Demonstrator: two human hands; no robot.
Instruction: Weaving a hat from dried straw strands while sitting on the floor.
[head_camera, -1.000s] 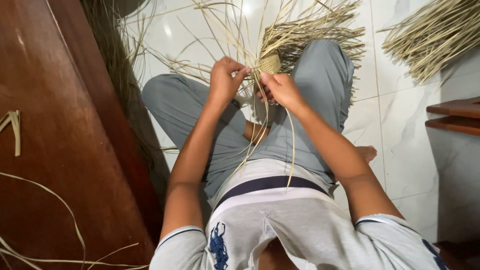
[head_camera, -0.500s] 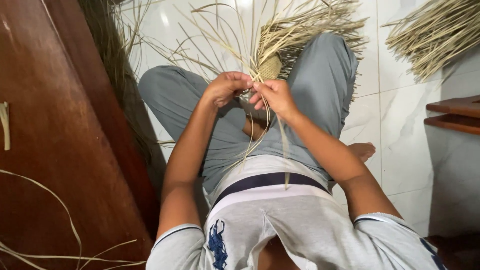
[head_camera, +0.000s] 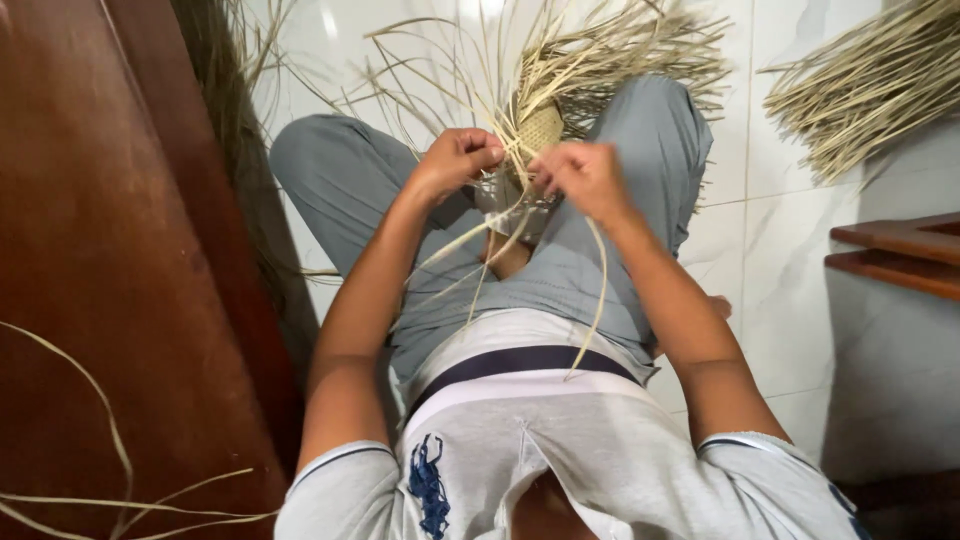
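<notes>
No packages, labels, signs or screens show anywhere here. The nearest thing to a mark is 1 small dark-blue figure (head_camera: 428, 484) on the front of the pale grey shirt (head_camera: 560, 450).

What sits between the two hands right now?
In the head view, the small woven straw piece and its loose strands lie between the left hand and the right hand, both pinching strands.

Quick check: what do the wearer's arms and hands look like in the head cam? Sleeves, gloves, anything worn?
Both arms are bare from the short sleeves down. The left hand and right hand wear no gloves; no rings, watch or bands show. The shirt is light grey, its short sleeves edged with a thin dark stripe, with a dark blue emblem on the chest.
</notes>
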